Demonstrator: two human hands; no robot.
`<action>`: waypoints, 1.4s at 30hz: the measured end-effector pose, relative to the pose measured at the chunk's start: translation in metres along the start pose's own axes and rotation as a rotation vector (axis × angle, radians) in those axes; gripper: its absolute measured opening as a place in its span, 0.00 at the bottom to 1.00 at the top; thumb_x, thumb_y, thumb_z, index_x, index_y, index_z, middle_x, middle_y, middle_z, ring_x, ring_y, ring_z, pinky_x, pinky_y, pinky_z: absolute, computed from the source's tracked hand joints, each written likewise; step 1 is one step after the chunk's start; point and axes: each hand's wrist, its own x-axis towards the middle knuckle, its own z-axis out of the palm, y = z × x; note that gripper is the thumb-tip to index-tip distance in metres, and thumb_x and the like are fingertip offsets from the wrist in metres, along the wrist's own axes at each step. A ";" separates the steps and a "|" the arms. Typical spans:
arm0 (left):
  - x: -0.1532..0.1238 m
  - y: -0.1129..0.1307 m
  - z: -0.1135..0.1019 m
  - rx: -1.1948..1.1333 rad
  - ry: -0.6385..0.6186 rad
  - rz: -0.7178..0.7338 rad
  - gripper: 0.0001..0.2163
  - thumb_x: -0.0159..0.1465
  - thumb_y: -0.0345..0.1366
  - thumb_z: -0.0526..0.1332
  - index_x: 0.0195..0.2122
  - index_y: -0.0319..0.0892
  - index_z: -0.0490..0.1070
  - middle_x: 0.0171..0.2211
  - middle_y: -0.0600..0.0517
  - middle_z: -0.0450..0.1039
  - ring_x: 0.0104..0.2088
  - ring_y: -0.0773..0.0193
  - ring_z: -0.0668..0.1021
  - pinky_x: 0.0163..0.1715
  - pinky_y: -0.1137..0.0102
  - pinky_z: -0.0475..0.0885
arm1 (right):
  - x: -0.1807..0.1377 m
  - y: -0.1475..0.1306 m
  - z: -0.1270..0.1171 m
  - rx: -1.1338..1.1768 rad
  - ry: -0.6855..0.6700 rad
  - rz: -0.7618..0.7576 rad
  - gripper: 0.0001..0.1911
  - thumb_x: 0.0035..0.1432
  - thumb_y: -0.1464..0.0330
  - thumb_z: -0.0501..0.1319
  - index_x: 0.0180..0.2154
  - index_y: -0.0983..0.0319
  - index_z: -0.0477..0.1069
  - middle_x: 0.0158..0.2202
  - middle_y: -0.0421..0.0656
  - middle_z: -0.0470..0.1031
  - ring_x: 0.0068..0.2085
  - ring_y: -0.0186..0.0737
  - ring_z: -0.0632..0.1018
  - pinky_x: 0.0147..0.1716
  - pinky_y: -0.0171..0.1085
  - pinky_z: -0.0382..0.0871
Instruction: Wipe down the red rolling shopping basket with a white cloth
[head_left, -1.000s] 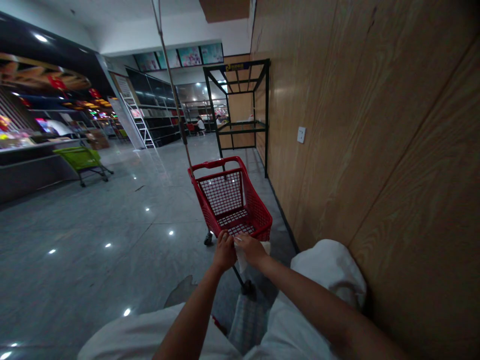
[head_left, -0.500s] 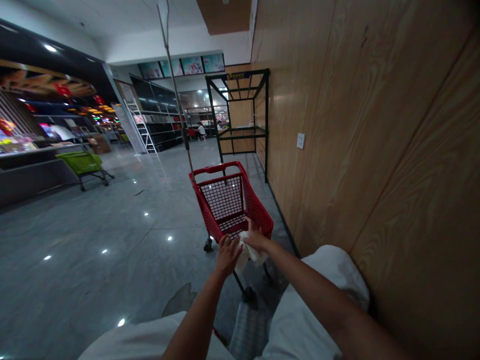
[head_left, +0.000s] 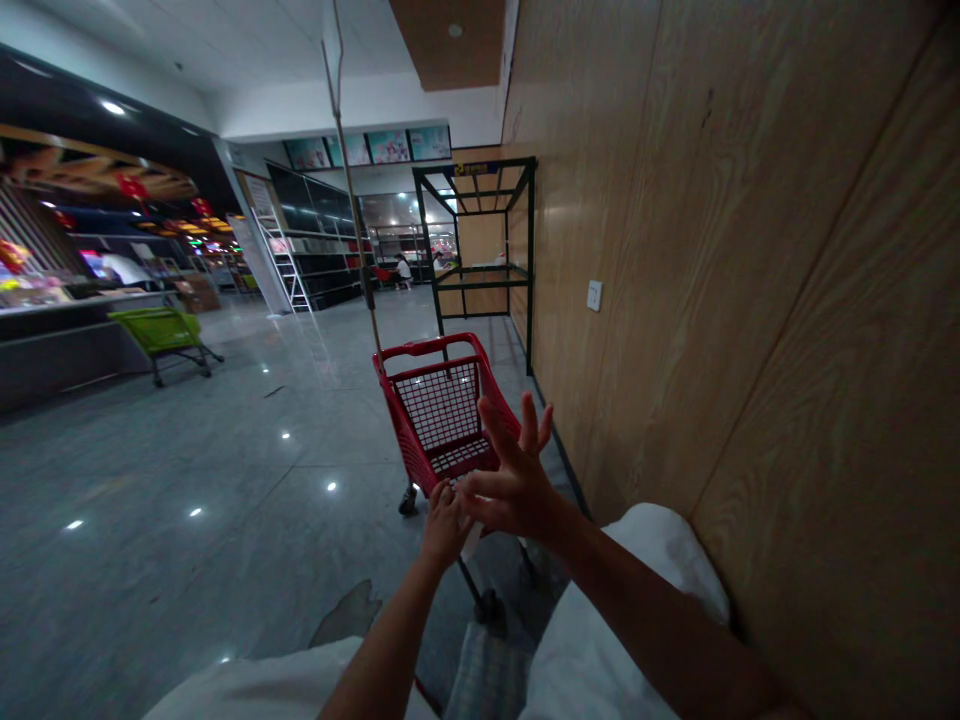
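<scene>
A red plastic shopping cart (head_left: pixel 420 425) with grid sides stands right in front of me. My left hand (head_left: pixel 445 522) has its fingers curled over the cart's near rim. Just above that rim, my right hand (head_left: pixel 517 485) is raised with fingers spread and holds nothing visible. Its thumb side points at my left hand and partly covers it. A crumpled white cloth or tissue (head_left: pixel 472 540) shows below my hands at the rim, mostly hidden; whether my left thumb pins it I cannot tell.
A wood-panelled wall (head_left: pixel 637 350) runs close on my right. A dark metal frame (head_left: pixel 531 270) stands beyond the cart, and a thin pole (head_left: pixel 352 200) rises at its left. To the left is a green shopping cart (head_left: pixel 161 330). A person (head_left: pixel 403 268) is far back.
My right hand has come off the white cloth and lifted, spreading its fingers. My left hand stays at the rim. The view has tilted slightly up.
</scene>
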 end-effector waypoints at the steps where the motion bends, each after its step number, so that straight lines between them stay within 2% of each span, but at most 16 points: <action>1: 0.000 0.000 0.000 -0.001 -0.006 0.006 0.19 0.64 0.43 0.54 0.55 0.44 0.67 0.53 0.46 0.69 0.62 0.52 0.61 0.61 0.54 0.57 | 0.000 0.002 0.004 0.006 -0.012 0.004 0.08 0.57 0.67 0.60 0.28 0.53 0.77 0.63 0.31 0.59 0.68 0.58 0.39 0.61 0.64 0.32; 4: -0.001 0.001 0.001 -0.002 -0.009 0.003 0.19 0.63 0.43 0.55 0.53 0.44 0.68 0.53 0.45 0.69 0.61 0.52 0.62 0.61 0.51 0.58 | -0.003 0.016 0.029 0.025 -0.041 0.013 0.08 0.55 0.66 0.61 0.38 0.52 0.77 0.67 0.35 0.52 0.68 0.55 0.44 0.62 0.60 0.36; 7: -0.002 0.005 -0.001 -0.003 0.039 -0.034 0.17 0.62 0.42 0.57 0.50 0.45 0.69 0.51 0.46 0.68 0.61 0.52 0.61 0.59 0.51 0.61 | -0.013 0.039 0.068 0.042 -0.053 0.144 0.26 0.54 0.64 0.63 0.56 0.53 0.66 0.70 0.44 0.42 0.68 0.52 0.47 0.62 0.57 0.43; 9: -0.003 0.007 -0.002 -0.009 0.060 -0.041 0.17 0.60 0.42 0.60 0.50 0.46 0.69 0.50 0.47 0.68 0.61 0.51 0.60 0.58 0.51 0.62 | -0.023 0.054 0.097 0.020 -0.092 0.292 0.33 0.54 0.62 0.64 0.60 0.55 0.61 0.69 0.49 0.41 0.68 0.55 0.47 0.61 0.58 0.46; 12: -0.004 0.009 -0.002 -0.026 0.062 -0.014 0.26 0.54 0.42 0.65 0.54 0.45 0.65 0.50 0.45 0.67 0.62 0.48 0.59 0.59 0.50 0.63 | -0.041 0.068 0.135 -0.009 -0.234 0.415 0.30 0.55 0.58 0.64 0.58 0.56 0.64 0.66 0.53 0.52 0.65 0.58 0.55 0.59 0.59 0.51; 14: -0.004 0.008 -0.002 -0.030 0.059 0.018 0.31 0.51 0.43 0.68 0.56 0.43 0.63 0.51 0.43 0.67 0.62 0.46 0.59 0.59 0.49 0.62 | -0.052 0.069 0.153 0.002 -0.298 0.398 0.24 0.57 0.59 0.61 0.55 0.57 0.68 0.60 0.52 0.64 0.60 0.53 0.65 0.58 0.55 0.55; 16: -0.004 0.005 -0.001 -0.019 0.048 0.041 0.33 0.50 0.42 0.68 0.57 0.42 0.62 0.50 0.42 0.67 0.62 0.45 0.60 0.59 0.48 0.62 | -0.061 0.067 0.164 0.013 -0.269 0.348 0.21 0.59 0.63 0.60 0.54 0.58 0.69 0.55 0.50 0.70 0.56 0.48 0.69 0.59 0.50 0.56; 21: -0.005 -0.001 -0.002 0.040 0.007 0.057 0.36 0.50 0.39 0.67 0.60 0.43 0.56 0.54 0.42 0.65 0.63 0.44 0.59 0.58 0.46 0.62 | -0.077 0.084 0.163 0.022 -0.214 0.250 0.24 0.54 0.77 0.57 0.53 0.59 0.69 0.56 0.46 0.69 0.58 0.44 0.66 0.60 0.46 0.56; 23: -0.004 -0.001 -0.002 0.054 0.016 0.063 0.34 0.51 0.40 0.67 0.58 0.42 0.58 0.54 0.41 0.65 0.63 0.44 0.60 0.59 0.46 0.61 | -0.082 0.101 0.155 -0.028 -0.198 0.307 0.24 0.53 0.79 0.55 0.51 0.59 0.71 0.57 0.46 0.68 0.59 0.45 0.65 0.61 0.48 0.54; 27: -0.001 0.006 0.002 0.057 0.053 0.053 0.23 0.52 0.43 0.67 0.47 0.40 0.66 0.48 0.40 0.68 0.62 0.44 0.59 0.59 0.48 0.62 | -0.088 0.121 0.145 -0.123 -0.113 0.476 0.21 0.54 0.77 0.55 0.49 0.61 0.73 0.61 0.50 0.63 0.62 0.49 0.60 0.62 0.50 0.52; 29: 0.003 0.012 0.004 0.055 0.061 0.034 0.21 0.52 0.42 0.67 0.45 0.39 0.67 0.47 0.40 0.68 0.62 0.43 0.60 0.59 0.49 0.63 | -0.088 0.112 0.150 -0.105 -0.091 0.463 0.21 0.55 0.72 0.58 0.52 0.62 0.71 0.61 0.52 0.62 0.61 0.51 0.61 0.61 0.50 0.54; 32: 0.007 0.019 0.004 0.070 0.030 0.050 0.18 0.55 0.34 0.62 0.47 0.41 0.67 0.45 0.42 0.70 0.58 0.48 0.65 0.61 0.49 0.60 | -0.082 0.083 0.166 -0.074 -0.113 0.358 0.25 0.55 0.66 0.60 0.56 0.62 0.67 0.58 0.52 0.65 0.59 0.52 0.64 0.60 0.50 0.55; 35: 0.008 0.020 0.000 0.096 -0.011 0.084 0.21 0.54 0.27 0.57 0.50 0.42 0.65 0.45 0.44 0.71 0.55 0.51 0.69 0.62 0.48 0.57 | -0.075 0.063 0.176 -0.085 -0.193 0.286 0.22 0.61 0.67 0.55 0.57 0.58 0.66 0.56 0.51 0.68 0.55 0.50 0.67 0.57 0.50 0.58; 37: 0.006 0.017 -0.003 0.089 -0.024 0.094 0.22 0.53 0.26 0.57 0.50 0.43 0.65 0.45 0.45 0.71 0.55 0.51 0.69 0.62 0.48 0.57 | -0.073 0.065 0.172 -0.094 -0.256 0.235 0.22 0.63 0.70 0.52 0.58 0.55 0.65 0.55 0.49 0.69 0.54 0.49 0.69 0.55 0.49 0.60; 39: 0.003 0.014 -0.005 0.069 -0.025 0.087 0.21 0.52 0.26 0.58 0.48 0.44 0.66 0.45 0.46 0.71 0.57 0.51 0.67 0.61 0.49 0.59 | -0.076 0.080 0.160 -0.104 -0.298 0.190 0.22 0.64 0.71 0.52 0.59 0.52 0.64 0.55 0.47 0.69 0.53 0.47 0.69 0.57 0.50 0.57; 42: 0.000 0.012 -0.002 0.048 0.007 0.031 0.16 0.53 0.27 0.58 0.44 0.42 0.66 0.48 0.44 0.68 0.62 0.49 0.60 0.60 0.51 0.62 | -0.085 0.113 0.136 -0.133 -0.293 0.216 0.22 0.64 0.71 0.53 0.58 0.48 0.64 0.55 0.42 0.70 0.53 0.45 0.70 0.62 0.60 0.43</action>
